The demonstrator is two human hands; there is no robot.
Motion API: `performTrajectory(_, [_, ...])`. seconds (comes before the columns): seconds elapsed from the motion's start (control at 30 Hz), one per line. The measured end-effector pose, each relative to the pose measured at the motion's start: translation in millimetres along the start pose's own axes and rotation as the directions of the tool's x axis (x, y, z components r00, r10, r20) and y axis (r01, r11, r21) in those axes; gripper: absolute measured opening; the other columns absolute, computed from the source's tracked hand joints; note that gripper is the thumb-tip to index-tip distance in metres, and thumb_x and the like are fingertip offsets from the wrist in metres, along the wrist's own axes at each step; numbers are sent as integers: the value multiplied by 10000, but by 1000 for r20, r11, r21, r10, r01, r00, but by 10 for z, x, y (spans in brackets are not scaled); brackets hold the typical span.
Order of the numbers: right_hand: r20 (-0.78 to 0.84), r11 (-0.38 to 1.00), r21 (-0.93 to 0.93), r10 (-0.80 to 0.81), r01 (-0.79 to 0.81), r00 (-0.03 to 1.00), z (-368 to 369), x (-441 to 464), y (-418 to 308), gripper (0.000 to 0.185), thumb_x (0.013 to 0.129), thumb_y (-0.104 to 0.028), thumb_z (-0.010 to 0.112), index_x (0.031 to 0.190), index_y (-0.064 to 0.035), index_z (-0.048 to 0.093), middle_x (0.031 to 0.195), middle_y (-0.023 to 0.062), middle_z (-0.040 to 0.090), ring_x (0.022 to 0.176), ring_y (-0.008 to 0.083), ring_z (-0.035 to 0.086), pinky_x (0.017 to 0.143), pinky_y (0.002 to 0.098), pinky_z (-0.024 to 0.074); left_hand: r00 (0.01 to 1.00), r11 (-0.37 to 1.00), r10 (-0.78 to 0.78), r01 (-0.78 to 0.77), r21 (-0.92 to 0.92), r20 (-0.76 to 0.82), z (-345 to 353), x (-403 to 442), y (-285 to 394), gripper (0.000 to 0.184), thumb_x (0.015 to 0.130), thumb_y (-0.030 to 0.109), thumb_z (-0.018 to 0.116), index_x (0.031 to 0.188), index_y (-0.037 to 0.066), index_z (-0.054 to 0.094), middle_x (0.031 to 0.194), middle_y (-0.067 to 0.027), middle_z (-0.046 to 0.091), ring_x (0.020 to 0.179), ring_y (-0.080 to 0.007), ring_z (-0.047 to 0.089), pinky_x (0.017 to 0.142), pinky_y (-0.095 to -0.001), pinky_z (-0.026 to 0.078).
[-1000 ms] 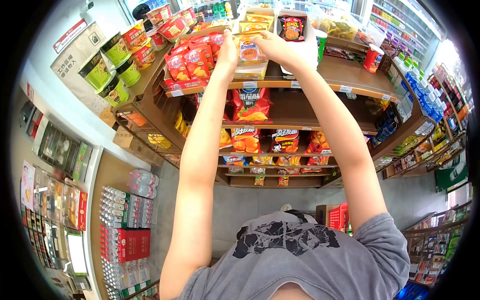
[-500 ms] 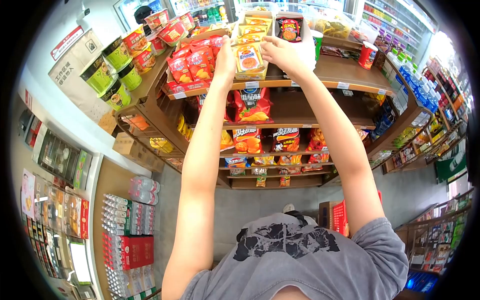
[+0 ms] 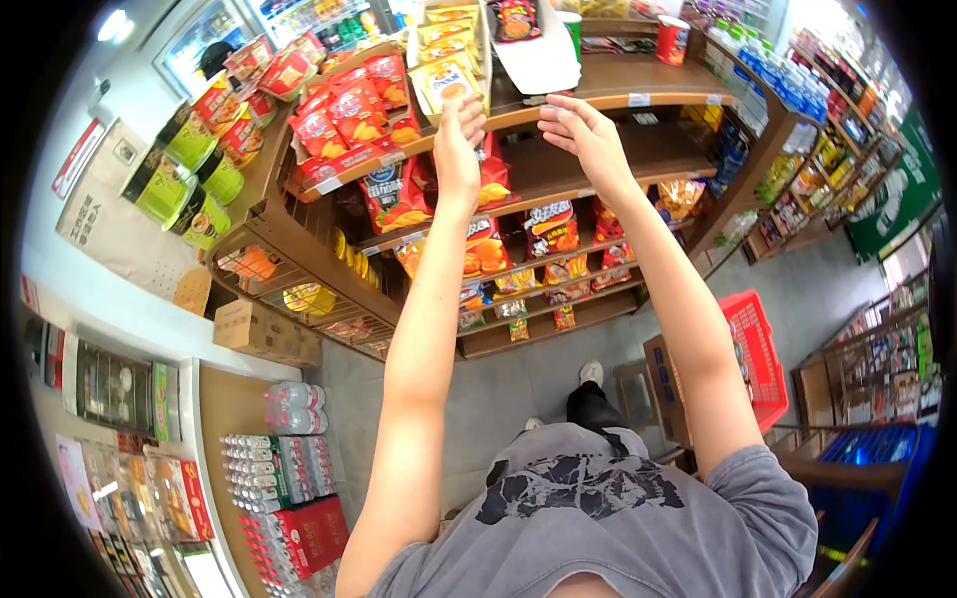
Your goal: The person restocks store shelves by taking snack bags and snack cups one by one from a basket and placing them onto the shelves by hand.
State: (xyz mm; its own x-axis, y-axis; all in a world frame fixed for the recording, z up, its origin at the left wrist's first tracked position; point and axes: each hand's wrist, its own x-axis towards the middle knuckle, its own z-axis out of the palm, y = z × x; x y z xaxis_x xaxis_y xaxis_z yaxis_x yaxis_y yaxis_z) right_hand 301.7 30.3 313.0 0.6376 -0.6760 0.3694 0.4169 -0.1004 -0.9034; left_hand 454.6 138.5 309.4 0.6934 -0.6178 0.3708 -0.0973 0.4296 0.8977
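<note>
My left hand [image 3: 460, 151] is open, fingers stretched upward, just in front of the box of yellow Enaak snack packets [image 3: 445, 80]. Its fingertips overlap the front packet's lower edge; whether they touch it I cannot tell. To the right, my right hand [image 3: 586, 140] is also open and holds nothing, its fingers pointing left below the white box [image 3: 538, 68]. A dark snack packet [image 3: 515, 20] lies at the back of that box. Red chip bags [image 3: 356, 112] fill a carton left of my left hand.
Cup noodles [image 3: 158, 179] are stacked at the left end of the brown shelf [image 3: 618, 80]. Chip bags [image 3: 551, 227] hang on lower tiers. A red basket [image 3: 763, 359] stands at right, beside a carton. Bottle packs [image 3: 274, 468] line the left side.
Both hands have come back from the Enaak packets, and the right hand's fingers have straightened. The view has turned and shifted, showing more floor and the red basket.
</note>
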Motion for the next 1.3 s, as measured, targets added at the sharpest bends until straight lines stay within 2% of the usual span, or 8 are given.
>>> performTrajectory(0.17, [-76,999,-2,46,-46,996,-362,-495,41,347,1010,-180,483,1287,15,554,1165,145,634,1045,193,637,913,307,520,975,991,-130,134,-12,178,295,-346,-304,630,1043,517,222,1343,34,492,1243,-151,613,1116,-218,591,983,-345,430])
performTrajectory(0.4, [-197,988,92,142,-126,970,-1096,-1142,20,370,1029,-227,441,1313,-10,534,1183,141,634,1065,203,634,924,330,519,921,955,-269,293,-44,280,833,-860,-733,643,1038,530,206,1309,46,531,1199,-142,645,1081,-210,614,965,-347,439])
performTrajectory(0.7, [-424,989,63,149,-136,893,-2399,-2017,-188,405,1021,-246,442,1329,7,510,1238,170,610,1132,258,610,978,389,492,812,911,-364,413,-6,457,2147,-1513,-1267,647,1030,550,233,1296,64,566,1188,-108,651,1036,-175,600,912,-320,434])
performTrajectory(0.77, [-490,988,59,154,-144,858,-2691,-2324,-142,413,1022,-259,433,1332,3,509,1239,170,610,1117,261,617,966,387,497,760,903,-384,428,42,525,2388,-1735,-1468,749,1004,625,178,1295,67,583,1195,-94,652,1044,-171,592,931,-336,422])
performTrajectory(0.87, [-615,980,72,189,-184,766,-3164,-2737,-168,410,1019,-290,447,1302,-10,547,1200,153,632,1073,231,630,930,350,510,610,822,-517,550,149,601,2706,-2149,-1669,1043,895,756,-43,1309,39,591,1297,-92,621,1154,-215,583,1009,-352,385])
performTrajectory(1.0, [-707,973,118,223,-199,672,-3638,-3304,-112,411,1019,-295,444,1298,-13,552,1192,142,638,1061,222,631,918,345,511,521,813,-540,527,248,661,3068,-2664,-2063,1073,922,703,-69,1083,-8,719,1338,-102,594,1287,-242,494,1102,-397,314])
performTrajectory(1.1, [-749,969,110,227,-221,622,-3913,-3635,-150,420,1021,-305,441,1298,-9,551,1189,142,641,1055,219,633,914,342,511,480,801,-551,533,271,683,3410,-2932,-2264,990,967,666,7,1084,-20,711,1320,-115,605,1260,-244,510,1076,-397,333])
performTrajectory(1.3, [-815,958,153,262,-244,516,-4301,-4300,-45,429,1025,-323,436,1284,-3,557,1178,144,649,1045,225,638,895,346,511,415,820,-539,457,344,733,3979,-3326,-2470,654,1050,365,155,1211,-61,624,1079,-129,719,1190,-213,560,1035,-365,376])
